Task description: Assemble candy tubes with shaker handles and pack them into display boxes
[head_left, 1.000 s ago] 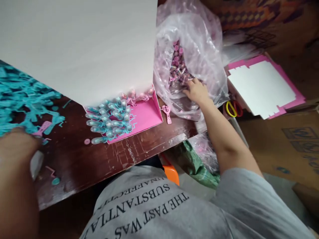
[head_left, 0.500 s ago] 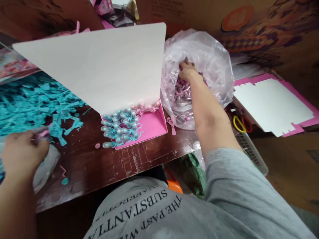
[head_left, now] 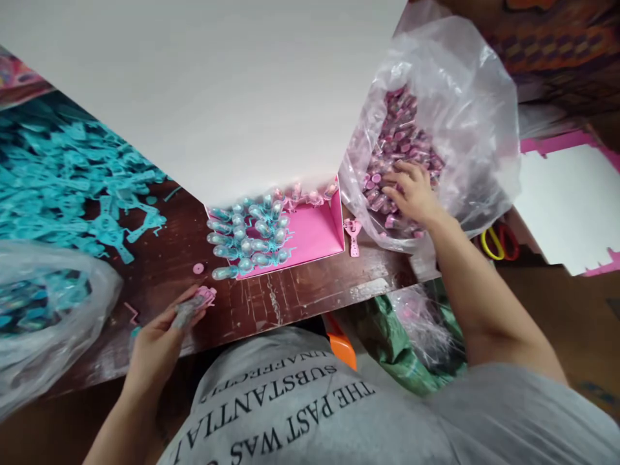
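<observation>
My left hand (head_left: 162, 329) is closed on a small pink plastic piece (head_left: 207, 296) over the table's front part. A greyish covering or object, which I cannot make out, shows at its thumb. My right hand (head_left: 411, 190) reaches into a clear plastic bag (head_left: 479, 123), fingers apart on a heap of pink capsules (head_left: 404, 139). Between my hands stands a pink box (head_left: 317, 236) with its large white lid (head_left: 217, 97) raised. Rows of clear-and-teal capsules (head_left: 247, 245) fill its left side, and several pink pieces (head_left: 312, 196) line its back edge.
A pile of teal plastic parts (head_left: 72, 181) covers the left of the table (head_left: 290, 297). Another plastic bag (head_left: 104, 278) holds teal pieces. A pink part (head_left: 353, 236) lies right of the box. Yellow-and-red-handled scissors (head_left: 493, 243) and white-and-pink card (head_left: 571, 200) are at right.
My left hand has moved right, from beside the teal bag toward the box, with the pink piece. My right hand has come nearer within the capsule bag. The view has shifted downward.
</observation>
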